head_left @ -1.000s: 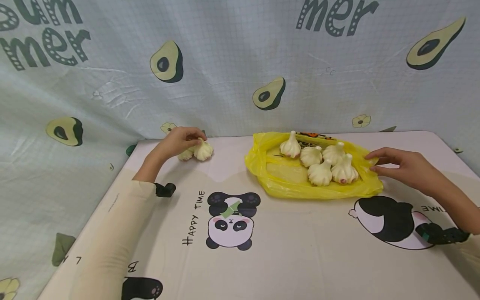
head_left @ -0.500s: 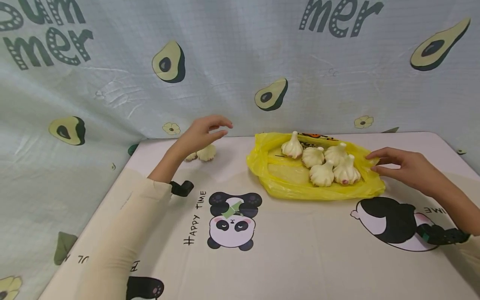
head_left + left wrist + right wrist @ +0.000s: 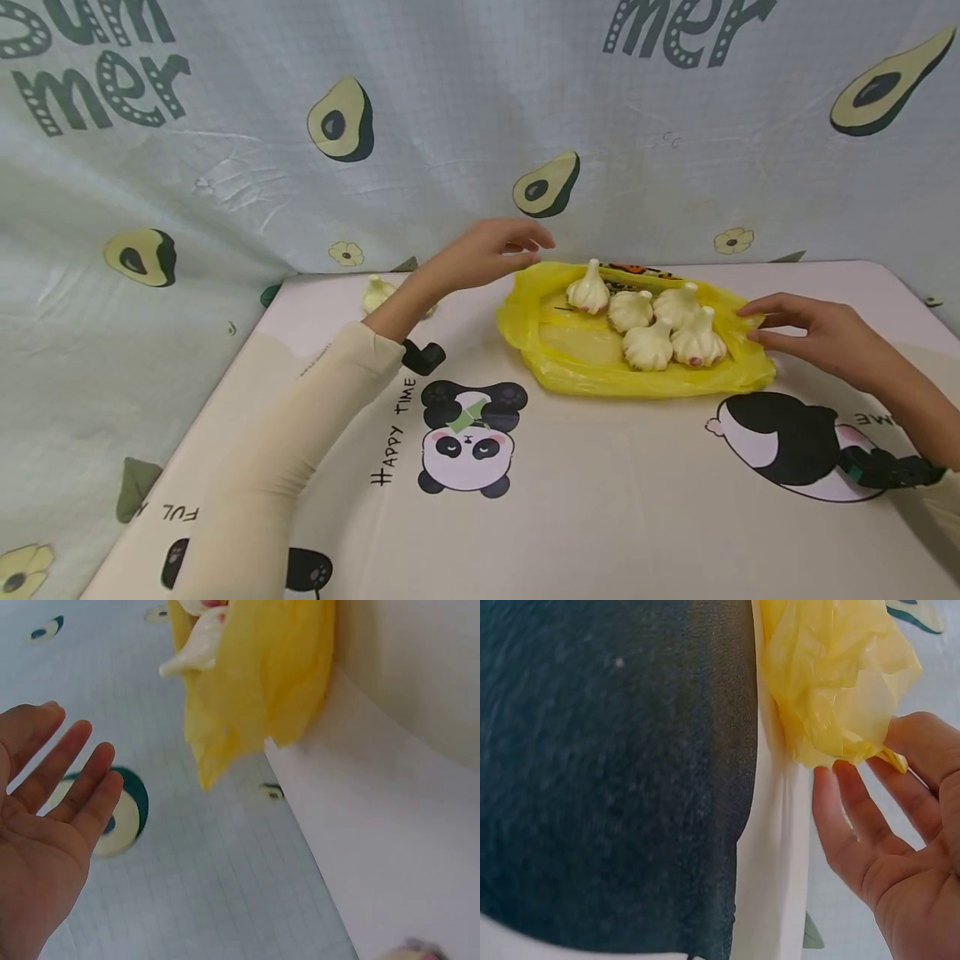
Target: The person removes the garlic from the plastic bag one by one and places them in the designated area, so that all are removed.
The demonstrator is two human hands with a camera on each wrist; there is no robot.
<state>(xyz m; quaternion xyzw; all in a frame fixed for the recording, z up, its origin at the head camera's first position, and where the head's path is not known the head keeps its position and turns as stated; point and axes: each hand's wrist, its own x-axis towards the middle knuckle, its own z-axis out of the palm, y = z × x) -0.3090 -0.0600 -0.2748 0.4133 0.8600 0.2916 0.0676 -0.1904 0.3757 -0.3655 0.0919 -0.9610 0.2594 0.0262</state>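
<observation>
A yellow plastic bag [image 3: 577, 346] lies flat at the back of the table with several white garlic bulbs [image 3: 648, 346] on it. My left hand [image 3: 517, 244] hovers open just above the bag's left end, fingers straight and holding nothing. In the left wrist view the open palm [image 3: 45, 825] faces the bag [image 3: 255, 682]. My right hand [image 3: 750, 325] pinches the bag's right edge between thumb and fingers, as the right wrist view shows [image 3: 889, 754]. More garlic [image 3: 375, 292] lies at the back left, partly hidden behind my left forearm.
The table [image 3: 600, 500] wears a cloth printed with pandas [image 3: 465, 442]. An avocado-print curtain [image 3: 450, 125] hangs close behind the table and down its left side. Black wrist cameras sit on both forearms [image 3: 422, 357].
My left hand let go of the garlic at the back left, opened, and moved right to the bag's left end. The right hand stays on the bag's edge.
</observation>
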